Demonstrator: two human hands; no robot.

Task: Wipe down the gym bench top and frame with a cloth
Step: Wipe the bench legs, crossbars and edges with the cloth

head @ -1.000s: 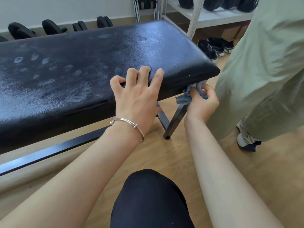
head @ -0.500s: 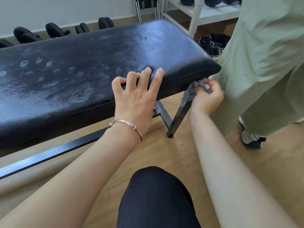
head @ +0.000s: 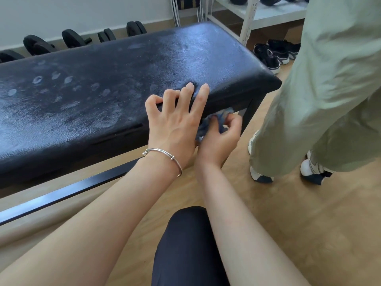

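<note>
The black padded bench top [head: 115,83] fills the upper left and carries pale smudges and fingerprints. My left hand [head: 175,124], with a silver bangle on the wrist, rests its spread fingers on the pad's near edge. Just to its right, under the pad's edge, my right hand [head: 220,139] holds a crumpled blue-grey cloth [head: 216,118] against the underside. The black frame leg [head: 249,114] slants down beside that hand, and a black frame rail [head: 68,193] runs low along the floor at the left.
A person in light green trousers [head: 329,100] and white shoes stands close at the right of the bench end. Dumbbells [head: 72,39] line the wall behind. A white shelf unit [head: 249,19] and dark sneakers [head: 272,54] are at the back right. My dark-clad knee [head: 185,248] is at the bottom.
My right hand has moved left with the cloth, from the frame leg at the bench corner to under the pad edge beside my left hand. The standing person has shifted a little.
</note>
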